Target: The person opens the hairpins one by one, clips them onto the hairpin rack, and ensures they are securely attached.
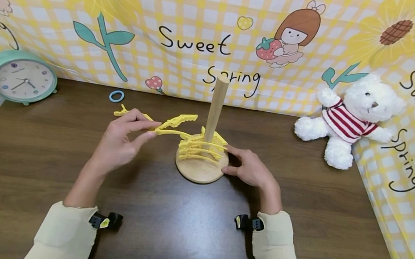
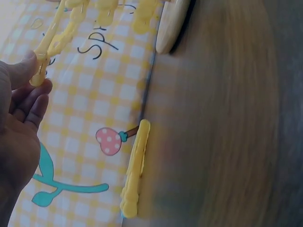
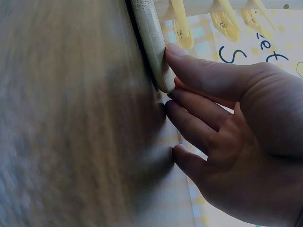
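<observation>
My left hand [image 1: 120, 141] pinches the handle end of a yellow hair clip [image 1: 178, 121] between thumb and fingers. Its jaws are spread and point right, toward the upright post [image 1: 216, 108] of a round wooden stand. Several more yellow hair clips [image 1: 205, 147] sit stacked around the foot of that post, above the base [image 1: 201, 175]. At the base's right rim, my right hand [image 1: 251, 169] holds the stand with thumb and fingers. Another yellow clip lies on the table behind my left hand, partly hidden in the head view and fully seen as a yellow clip [image 2: 136, 170] in the left wrist view.
A light blue ring [image 1: 116, 96] lies near the back edge of the brown table [image 1: 181, 232]. A mint alarm clock [image 1: 23, 77] stands at the back left, and a white teddy bear [image 1: 348, 118] in a striped shirt sits at the back right. Checked cloth walls surround the table.
</observation>
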A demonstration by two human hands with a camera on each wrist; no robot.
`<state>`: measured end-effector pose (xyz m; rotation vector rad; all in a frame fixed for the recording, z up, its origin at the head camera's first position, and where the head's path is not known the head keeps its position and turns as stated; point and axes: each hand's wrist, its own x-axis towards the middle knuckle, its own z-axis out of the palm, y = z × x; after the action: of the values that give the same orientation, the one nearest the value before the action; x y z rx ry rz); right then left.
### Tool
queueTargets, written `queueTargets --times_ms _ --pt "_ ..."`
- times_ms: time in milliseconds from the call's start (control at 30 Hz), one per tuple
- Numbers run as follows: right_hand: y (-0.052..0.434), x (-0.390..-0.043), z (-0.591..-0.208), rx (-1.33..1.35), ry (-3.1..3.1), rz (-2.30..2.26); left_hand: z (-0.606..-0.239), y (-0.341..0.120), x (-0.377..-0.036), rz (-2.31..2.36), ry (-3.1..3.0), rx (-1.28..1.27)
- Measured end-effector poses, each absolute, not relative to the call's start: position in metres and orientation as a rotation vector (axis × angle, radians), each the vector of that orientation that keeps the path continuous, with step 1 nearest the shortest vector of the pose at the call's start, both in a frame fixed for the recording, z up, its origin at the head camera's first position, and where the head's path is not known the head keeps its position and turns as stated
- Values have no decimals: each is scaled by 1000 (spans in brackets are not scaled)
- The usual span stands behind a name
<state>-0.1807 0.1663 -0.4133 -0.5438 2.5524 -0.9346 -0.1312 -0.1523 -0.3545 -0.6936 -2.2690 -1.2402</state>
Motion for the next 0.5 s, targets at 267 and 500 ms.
queueTargets --times_ms 267,500 --pt "166 -180 -414 -547 2556 -927 -372 -146 -146 -1257 -2250 -745" --pt "166 -180 -412 -548 2556 -927 -375 -136 -154 -1243 -2236 -789"
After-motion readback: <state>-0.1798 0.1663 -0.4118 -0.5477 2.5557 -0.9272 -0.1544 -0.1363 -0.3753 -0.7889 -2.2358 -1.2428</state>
